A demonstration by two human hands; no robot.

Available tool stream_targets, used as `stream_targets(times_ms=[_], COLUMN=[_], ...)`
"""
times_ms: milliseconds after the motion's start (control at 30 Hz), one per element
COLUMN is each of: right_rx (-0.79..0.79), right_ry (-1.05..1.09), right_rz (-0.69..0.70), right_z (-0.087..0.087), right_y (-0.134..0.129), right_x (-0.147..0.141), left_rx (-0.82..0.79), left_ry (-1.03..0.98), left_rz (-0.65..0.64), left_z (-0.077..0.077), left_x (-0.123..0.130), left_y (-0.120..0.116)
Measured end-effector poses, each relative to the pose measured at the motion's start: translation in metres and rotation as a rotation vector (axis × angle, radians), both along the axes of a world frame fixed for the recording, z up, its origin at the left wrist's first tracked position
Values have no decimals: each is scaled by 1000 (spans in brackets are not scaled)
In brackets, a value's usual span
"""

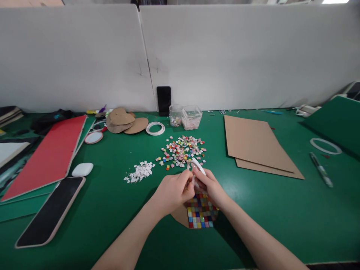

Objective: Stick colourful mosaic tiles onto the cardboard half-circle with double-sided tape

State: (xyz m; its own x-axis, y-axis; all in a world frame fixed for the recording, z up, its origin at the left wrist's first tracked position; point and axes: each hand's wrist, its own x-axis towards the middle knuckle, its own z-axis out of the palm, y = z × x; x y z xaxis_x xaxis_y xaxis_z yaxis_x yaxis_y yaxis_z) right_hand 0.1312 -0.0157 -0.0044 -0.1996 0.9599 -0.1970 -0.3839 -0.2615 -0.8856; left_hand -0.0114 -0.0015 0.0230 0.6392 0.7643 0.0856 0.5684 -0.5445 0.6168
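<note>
In the head view, my right hand (212, 187) grips a roll of white tape (198, 165), which is tilted up on its edge. My left hand (177, 189) is closed, its fingertips pinching at the tape's near side against the right hand's fingers. Exactly what part of the tape lies in that pinch is partly hidden. Beneath both hands lies a cardboard disc (180, 216), partly covered by rows of colourful mosaic tiles (201, 215). Just beyond the hands spreads a pile of loose small tiles (182, 150), with a heap of white paper bits (140, 171) to its left.
At left lie a phone (52, 213), a white case (82, 169) and a red board (50, 153). Cardboard discs (120, 118), a tape ring (155, 128) and clear containers (192, 118) stand along the back. Cardboard sheets (255, 144) and a pen (320, 169) lie right.
</note>
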Motion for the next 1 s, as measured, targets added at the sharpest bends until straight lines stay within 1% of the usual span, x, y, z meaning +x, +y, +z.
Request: stream_targets(times_ms=[267,467,633,767,1000], right_rx=[16,-4,-20,-32,-26], right_ry=[31,74,101,127,186], right_rz=[59,61,87,92,120], right_z=[-3,0,-4,-5,-1], right_y=[-1,-1,-1,0,0], right_x=[-1,-2,0,1,1], left_rx=[-171,-243,-289,-345,-440], left_ry=[-95,-120,-157,-200,-241], left_rz=[44,31,11,2,-28], left_z=[2,0,0,2,8], left_x=[-1,-2,-3,-4,-6], left_y=[-1,2,2,2,5])
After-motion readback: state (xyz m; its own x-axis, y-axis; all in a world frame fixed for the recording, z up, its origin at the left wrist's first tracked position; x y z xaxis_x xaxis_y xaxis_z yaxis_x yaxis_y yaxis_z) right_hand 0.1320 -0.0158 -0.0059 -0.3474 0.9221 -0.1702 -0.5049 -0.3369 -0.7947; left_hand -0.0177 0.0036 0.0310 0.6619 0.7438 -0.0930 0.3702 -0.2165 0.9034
